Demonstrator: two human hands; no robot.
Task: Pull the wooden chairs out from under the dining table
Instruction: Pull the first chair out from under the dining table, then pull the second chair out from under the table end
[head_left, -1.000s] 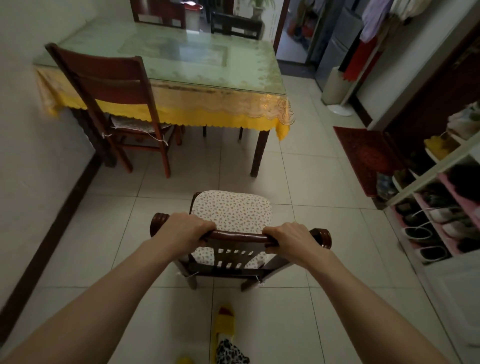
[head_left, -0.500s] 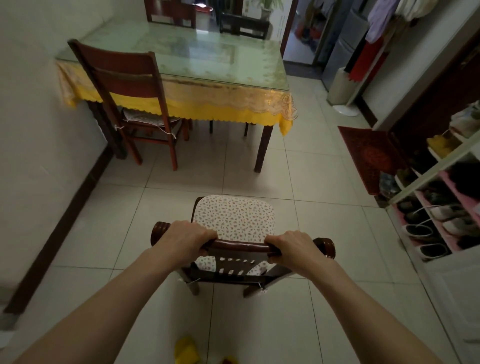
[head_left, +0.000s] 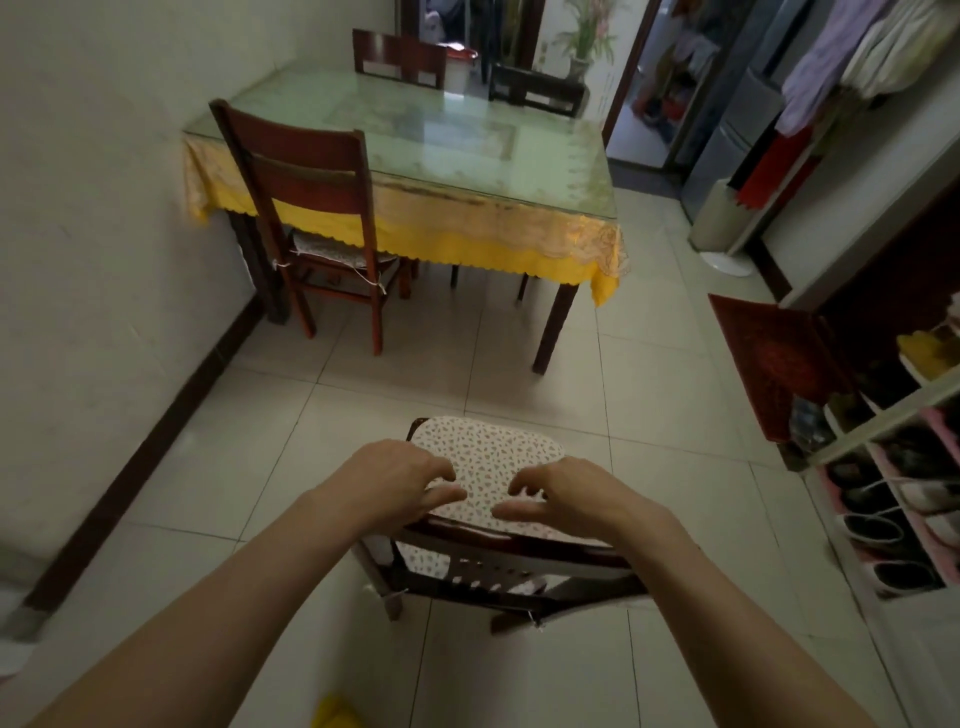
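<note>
Starting at the left, a pale wall (head_left: 104, 260) runs down the side with a dark strip along its bottom. Next to it stands a wooden chair (head_left: 306, 208) with a tall back. Its seat is tucked partway under the dining table (head_left: 467, 145), and its back legs stand out on the tiled floor (head_left: 467, 364). The table has a glass top and a yellow cloth (head_left: 426, 244) that hangs over the edge. Two more dark chairs, the far left chair (head_left: 399, 57) and the far right chair (head_left: 535, 91), sit at the far side of the table.

Lower down, in the middle, the near chair (head_left: 498, 566) stands by itself on the floor, well away from the table. It has a spotted cushion (head_left: 488, 457) on its seat. The left hand (head_left: 400, 483) is just above the top of the chair back with its fingers spread and loose, holding nothing. The right hand (head_left: 566, 493) is beside it, also with loose, spread fingers and nothing in them. Whether the fingertips touch the wood is hard to tell.

A bit of yellow slipper (head_left: 337, 712) peeks in at the bottom.

On the right lies a red mat (head_left: 769, 358), and past it a shoe rack (head_left: 893, 499) full of shoes. Clothes (head_left: 852, 57) hang high in the corner, near a doorway (head_left: 654, 93).
</note>
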